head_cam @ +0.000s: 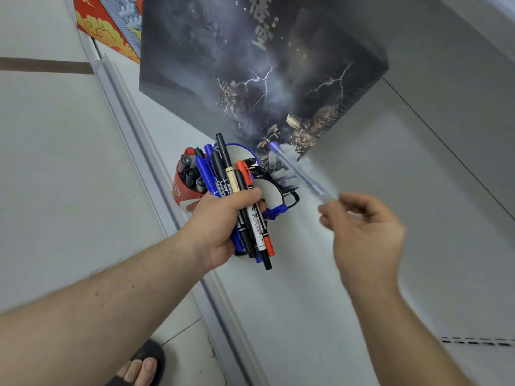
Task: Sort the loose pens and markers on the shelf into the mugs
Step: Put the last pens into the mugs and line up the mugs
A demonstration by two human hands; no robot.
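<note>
My left hand grips a bundle of several pens and markers, black, blue and red, held upright over the mugs. A red mug at the shelf's front edge is full of dark markers. Behind the bundle stands a mug with a blue rim, and a black-rimmed mug sits to its right, both partly hidden. My right hand pinches a blurred clear pen with a blue cap, slanted up and left over the shelf, right of the mugs.
A large dark box with lightning artwork stands on the white shelf right behind the mugs. A red and yellow box sits further along. The shelf's front rail runs diagonally. My sandalled foot is on the floor below.
</note>
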